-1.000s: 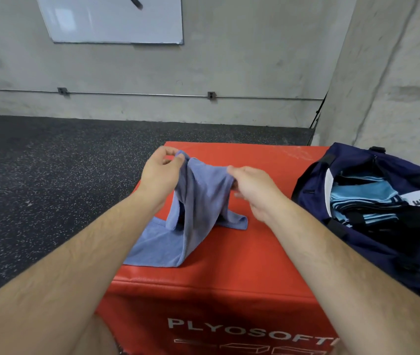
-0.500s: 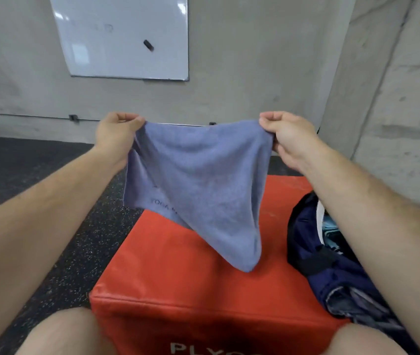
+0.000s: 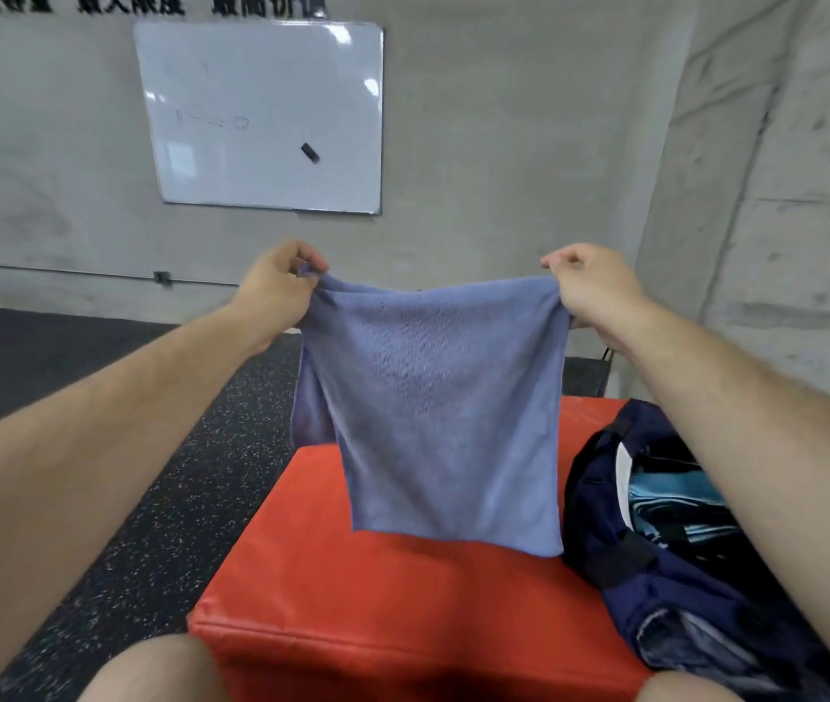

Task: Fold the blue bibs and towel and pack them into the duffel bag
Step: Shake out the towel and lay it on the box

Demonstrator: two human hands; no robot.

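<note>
A blue-grey towel (image 3: pixel 441 412) hangs in the air, stretched flat between both hands above the red box. My left hand (image 3: pixel 278 283) pinches its upper left corner. My right hand (image 3: pixel 590 286) pinches the upper right corner. The towel's lower edge hangs just over the box top, with a second layer showing behind its left side. The navy duffel bag (image 3: pixel 620 544) lies open on the right of the box, with folded light blue bibs (image 3: pixel 666 496) inside. My right forearm covers part of the bag.
A red foam plyo box (image 3: pixel 352 590) stands in front of my knees. Dark speckled rubber floor (image 3: pixel 124 499) spreads to the left. A concrete wall with a whiteboard (image 3: pixel 261 114) is behind, and a concrete pillar (image 3: pixel 783 220) stands at the right.
Both hands lifted the towel off the box and pulled it wide. Since half a second ago the hanging point has dropped into a squarer sheet, and the view has tilted upward.
</note>
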